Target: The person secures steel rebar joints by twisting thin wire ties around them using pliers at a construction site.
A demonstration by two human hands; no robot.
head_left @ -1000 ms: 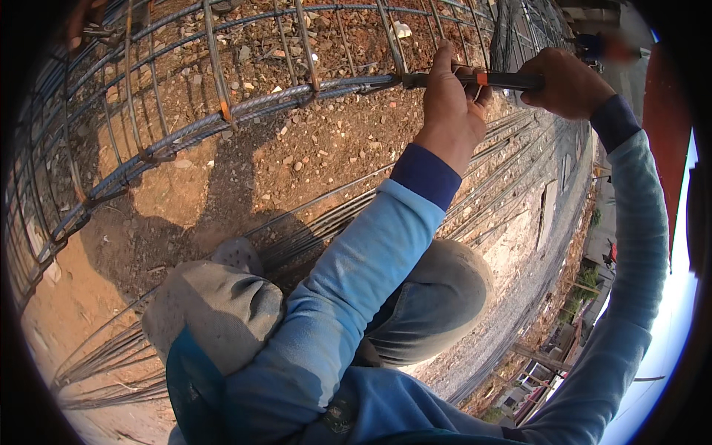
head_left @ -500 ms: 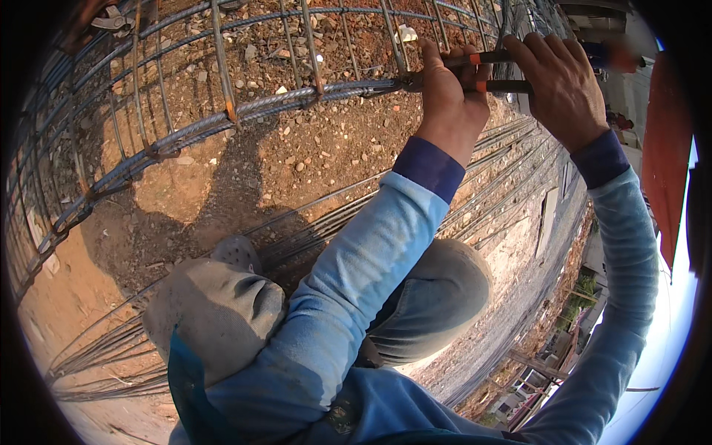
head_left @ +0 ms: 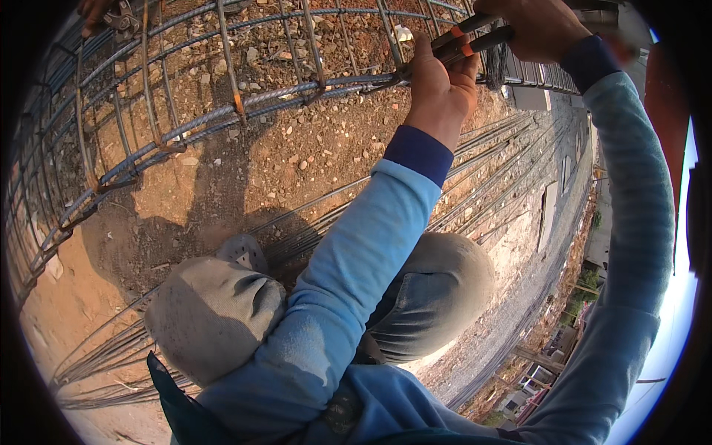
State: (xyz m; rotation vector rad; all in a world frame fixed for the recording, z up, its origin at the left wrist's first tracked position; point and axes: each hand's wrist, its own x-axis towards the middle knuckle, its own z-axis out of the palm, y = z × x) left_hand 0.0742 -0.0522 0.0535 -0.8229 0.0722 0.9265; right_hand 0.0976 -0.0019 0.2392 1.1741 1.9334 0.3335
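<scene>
My right hand (head_left: pixel 535 26) is closed round the black, orange-banded handles of pincers (head_left: pixel 454 46), at the upper right by a rebar cage (head_left: pixel 289 95). The handles stand a little apart and slant up to the right. My left hand (head_left: pixel 437 83) is closed about the front part of the pincers, thumb pointing up, just at the cage's near long bar. Its fingers are partly behind the tool, and the jaws are hidden. Whether any wire sits in the jaws, I cannot tell.
Another person's hand (head_left: pixel 93 16) with a metal tool (head_left: pixel 123 21) is at the cage's far left. Bundles of thin steel bars (head_left: pixel 300 243) lie on the stony ground between the cage and my bent knees (head_left: pixel 437 297). Beneath the cage is loose gravelly soil (head_left: pixel 311 148).
My right hand has moved up and left, swinging the pincers' handles from nearly level to slanting upward. My left hand has shifted slightly left. The other person's hand has come further into view.
</scene>
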